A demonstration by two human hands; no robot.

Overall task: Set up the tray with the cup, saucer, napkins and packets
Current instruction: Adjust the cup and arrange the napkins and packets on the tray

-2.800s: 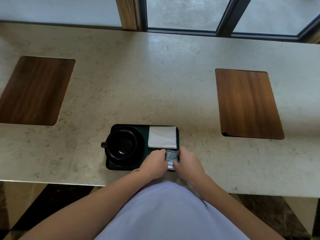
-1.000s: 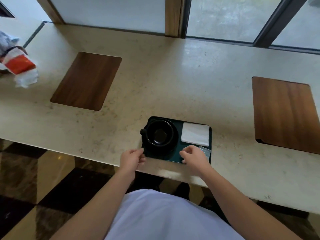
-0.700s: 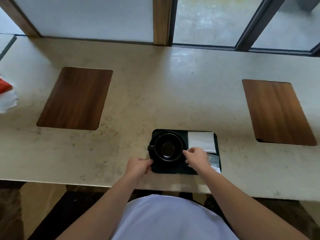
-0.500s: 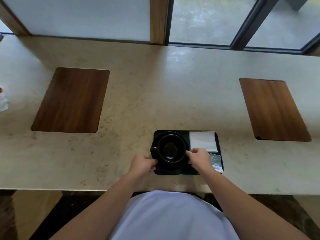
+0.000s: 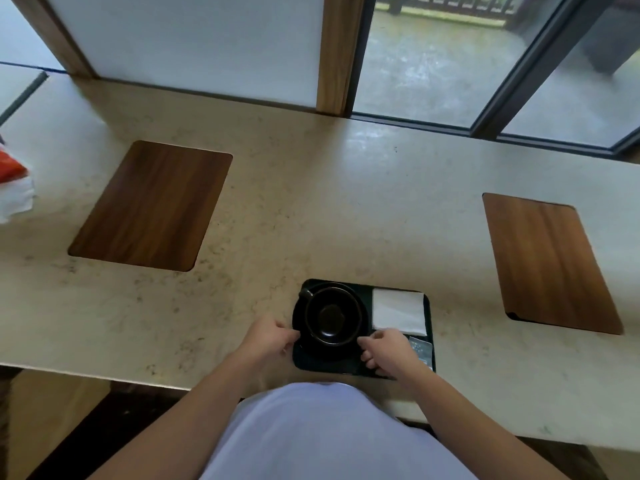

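Observation:
A dark tray (image 5: 325, 363) lies near the front edge of the stone counter. On its left half a black cup (image 5: 331, 315) stands on a black saucer (image 5: 300, 318), the handle pointing to the far left. White folded napkins (image 5: 398, 310) lie on the tray's far right, and grey packets (image 5: 421, 349) sit at its near right corner, partly hidden by my right hand. My left hand (image 5: 269, 337) pinches the saucer's left rim. My right hand (image 5: 388, 349) has curled fingers at the saucer's right rim.
Two wooden inlays are set in the counter, one at the far left (image 5: 152, 206) and one at the right (image 5: 547, 261). A red and white bag (image 5: 12, 188) lies at the left edge. Windows run along the back. The counter's front edge is just below the tray.
My hands left the packets and moved to both sides of the saucer. The cup's handle has turned from the left towards the far left. The camera view shifted.

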